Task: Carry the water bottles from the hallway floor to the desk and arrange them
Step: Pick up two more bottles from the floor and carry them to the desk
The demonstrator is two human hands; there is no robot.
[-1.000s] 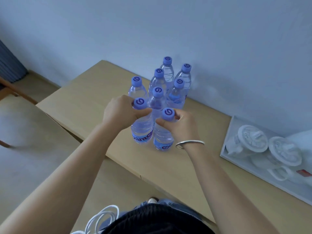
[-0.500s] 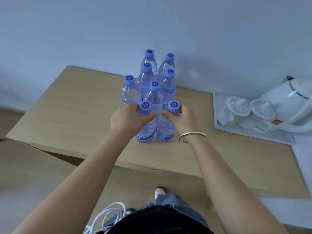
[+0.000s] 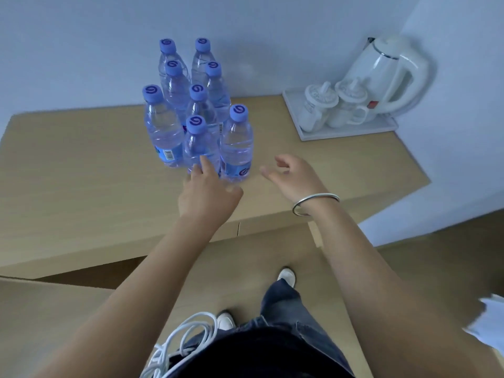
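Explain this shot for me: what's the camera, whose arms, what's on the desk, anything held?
There is no machine here. One wide-angle camera sits on a person's head and looks down past their bare arms. On the wooden desk stand eight water bottles with blue caps, clustered near the wall. To their right a white tray carries a kettle and two cups. The left hand reaches with straight fingers to the front middle bottle's base. The right hand, with a bangle on its wrist, hovers relaxed and apart. Neither hand holds anything.
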